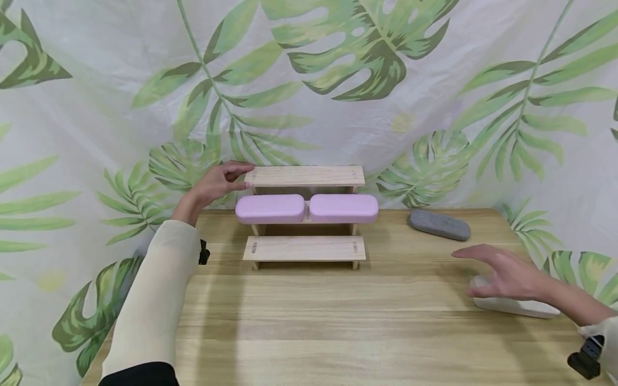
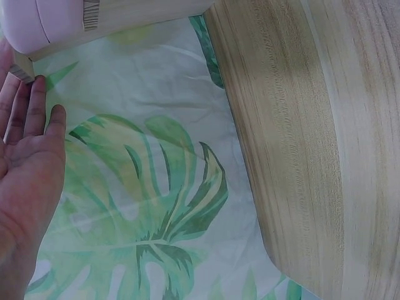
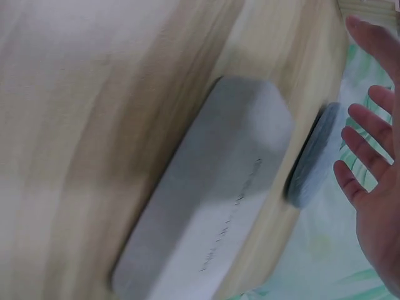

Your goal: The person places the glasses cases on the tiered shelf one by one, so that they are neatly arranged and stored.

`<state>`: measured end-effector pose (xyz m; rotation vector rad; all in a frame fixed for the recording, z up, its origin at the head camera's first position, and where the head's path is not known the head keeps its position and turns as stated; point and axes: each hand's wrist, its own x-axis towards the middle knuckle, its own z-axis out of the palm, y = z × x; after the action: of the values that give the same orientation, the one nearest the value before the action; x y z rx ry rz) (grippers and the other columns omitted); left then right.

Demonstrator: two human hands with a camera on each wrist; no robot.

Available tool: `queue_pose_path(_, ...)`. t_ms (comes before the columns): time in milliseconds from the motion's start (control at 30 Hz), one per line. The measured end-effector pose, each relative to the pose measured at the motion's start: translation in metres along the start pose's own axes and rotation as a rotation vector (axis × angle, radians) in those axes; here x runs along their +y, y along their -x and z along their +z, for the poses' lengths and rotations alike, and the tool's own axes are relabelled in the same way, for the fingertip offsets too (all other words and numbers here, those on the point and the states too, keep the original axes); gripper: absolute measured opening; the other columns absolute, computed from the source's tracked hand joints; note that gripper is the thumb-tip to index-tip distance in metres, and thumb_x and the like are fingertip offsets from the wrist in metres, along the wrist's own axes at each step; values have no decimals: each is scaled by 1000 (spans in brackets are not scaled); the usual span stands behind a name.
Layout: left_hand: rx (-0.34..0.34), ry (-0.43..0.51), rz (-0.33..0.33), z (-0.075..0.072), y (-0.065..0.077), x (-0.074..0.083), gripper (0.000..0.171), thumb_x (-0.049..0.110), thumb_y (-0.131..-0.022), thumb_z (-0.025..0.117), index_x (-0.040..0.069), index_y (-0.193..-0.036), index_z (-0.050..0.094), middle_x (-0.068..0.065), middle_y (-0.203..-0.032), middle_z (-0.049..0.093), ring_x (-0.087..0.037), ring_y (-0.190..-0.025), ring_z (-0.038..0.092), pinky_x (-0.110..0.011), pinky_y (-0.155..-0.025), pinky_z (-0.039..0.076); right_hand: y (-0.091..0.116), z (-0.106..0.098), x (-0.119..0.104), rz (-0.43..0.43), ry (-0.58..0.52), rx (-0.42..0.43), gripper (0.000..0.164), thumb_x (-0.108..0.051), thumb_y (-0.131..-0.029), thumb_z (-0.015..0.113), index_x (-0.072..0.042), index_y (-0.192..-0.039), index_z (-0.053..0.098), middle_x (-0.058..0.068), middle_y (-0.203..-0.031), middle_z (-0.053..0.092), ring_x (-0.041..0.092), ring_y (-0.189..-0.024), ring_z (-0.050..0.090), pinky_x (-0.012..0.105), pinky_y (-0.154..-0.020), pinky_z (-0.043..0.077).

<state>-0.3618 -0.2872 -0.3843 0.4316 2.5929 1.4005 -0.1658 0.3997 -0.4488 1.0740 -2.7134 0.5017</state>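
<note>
My left hand (image 1: pixel 214 185), thumb and fingers apart, touches the top step (image 1: pixel 304 176) of the stand (image 1: pixel 304 249). On its middle step (image 1: pixel 307 217) lie two pink cases (image 1: pixel 270 209). My right hand (image 1: pixel 514 276), fingers apart, is above the white case (image 1: pixel 520 307).

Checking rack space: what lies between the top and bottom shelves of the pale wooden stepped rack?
The head view shows two rounded, oblong lilac cases side by side on the wooden middle shelf.

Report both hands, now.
Left hand: open, touching the left end of the top shelf.
Right hand: open, holding nothing, near the pale case.
</note>
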Motion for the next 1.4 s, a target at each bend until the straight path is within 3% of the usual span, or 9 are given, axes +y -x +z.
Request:
queue_pose_path(467, 1, 0, 10, 0, -2, -1, 56, 22, -100, 78, 14, -152, 60, -7, -161, 46, -26, -154, 41, -47, -123, 40, 42, 5, 21, -3, -9, 26, 93, -44, -53, 105, -8, -132, 71, 12, -124, 73, 12, -116, 62, -2, -106, 21)
queue_pose_path(733, -9, 8, 9, 0, -1, 1, 56, 18, -101, 76, 12, -154, 58, -10, -163, 43, -28, -155, 38, -48, -123, 40, 60, 4, 33, 21, -31, 33, 97, -40, -50, 106, -7, -134, 70, 15, -124, 73, 0, -122, 55, -2, -103, 23)
queue_pose_path(1033, -11, 14, -7, -2, -3, -3, 57, 14, -102, 73, 8, -155, 55, -13, -165, 40, -31, -157, 35, -51, -125, 37, 78, 5, 46, 91, 2, 19, 100, -43, -48, 106, -7, -133, 70, 17, -123, 72, 1, -118, 55, -4, -102, 18)
queue_pose_path(1233, -7, 9, -6, -1, -2, -2, 57, 18, -101, 76, 11, -154, 57, -10, -163, 42, -30, -156, 36, -50, -125, 37, 85, 6, 52, 112, -10, 12, 99, -41, -47, 107, -2, -130, 70, 19, -120, 73, -2, -116, 56, -4, -99, 21)
queue_pose_path(1400, -5, 8, -1, -1, -1, -1, 56, 21, -100, 77, 14, -153, 59, -8, -162, 44, -28, -155, 38, -48, -124, 38, 90, 8, 59, 120, -31, 17, 96, -37, -46, 107, 0, -126, 71, 13, -120, 74, -3, -115, 57, -3, -96, 25)
